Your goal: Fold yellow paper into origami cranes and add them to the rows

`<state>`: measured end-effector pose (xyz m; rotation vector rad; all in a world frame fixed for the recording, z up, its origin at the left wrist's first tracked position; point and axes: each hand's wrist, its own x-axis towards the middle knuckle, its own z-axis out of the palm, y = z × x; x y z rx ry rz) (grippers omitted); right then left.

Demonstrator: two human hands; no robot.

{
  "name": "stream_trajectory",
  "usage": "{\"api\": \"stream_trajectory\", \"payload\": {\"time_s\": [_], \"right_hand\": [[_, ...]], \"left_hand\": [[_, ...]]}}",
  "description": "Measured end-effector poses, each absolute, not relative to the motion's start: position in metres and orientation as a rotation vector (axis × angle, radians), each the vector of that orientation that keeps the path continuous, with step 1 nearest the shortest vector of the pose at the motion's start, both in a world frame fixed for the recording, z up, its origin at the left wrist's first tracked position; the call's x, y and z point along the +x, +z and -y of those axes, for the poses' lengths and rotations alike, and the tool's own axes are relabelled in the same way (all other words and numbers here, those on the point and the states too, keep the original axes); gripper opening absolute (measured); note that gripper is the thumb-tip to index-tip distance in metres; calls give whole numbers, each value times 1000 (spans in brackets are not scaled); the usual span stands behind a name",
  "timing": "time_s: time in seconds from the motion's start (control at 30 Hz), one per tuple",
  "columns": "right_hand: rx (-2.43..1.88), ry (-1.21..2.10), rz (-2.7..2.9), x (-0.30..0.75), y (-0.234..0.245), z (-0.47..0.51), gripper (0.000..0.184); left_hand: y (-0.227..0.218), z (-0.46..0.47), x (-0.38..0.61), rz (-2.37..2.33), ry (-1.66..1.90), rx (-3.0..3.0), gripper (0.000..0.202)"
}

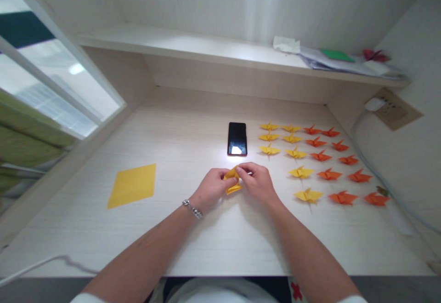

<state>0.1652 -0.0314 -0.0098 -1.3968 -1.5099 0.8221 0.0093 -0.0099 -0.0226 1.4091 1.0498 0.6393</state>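
Both of my hands meet over the middle of the desk on a small, partly folded piece of yellow paper point(233, 181). My left hand point(213, 187), with a metal bracelet on its wrist, pinches the paper's left side. My right hand point(257, 182) pinches its upper right corner between thumb and forefinger. The fingers of both hands are closed on the paper. A stack of flat yellow paper squares point(132, 185) lies on the desk to the left of my hands.
A black phone point(237, 138) lies just beyond my hands. To the right stand rows of several folded yellow cranes point(301, 172) and orange cranes point(329, 174). A shelf point(193, 48) above holds papers point(330, 61). A wall socket point(392, 107) and cable sit at right.
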Motion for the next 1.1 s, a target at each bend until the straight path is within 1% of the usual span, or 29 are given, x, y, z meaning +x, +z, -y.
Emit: {"api": "stream_trajectory", "payload": {"time_s": [0.5,0.63,0.73,0.87,0.97,1.1], "right_hand": [[-1345,969,1345,164,-6,27,17],[-1294,1029,1269,167,-8,25,20],[-1305,1001,1317,169,-7,26,23],[-1347,903,1462,169,-5,29,19],[-1361,852,1476,169,-5,29,19],[-1387,880,1461,170,-9,27,20]], "left_hand": [[-20,11,9,-1022,626,1375,28],[-19,11,8,-1031,629,1376,28],[-18,12,8,-1027,627,1369,28],[-18,12,9,-1016,619,1370,26],[-18,12,9,-1036,620,1396,24],[-17,11,9,-1071,682,1436,25]]}}
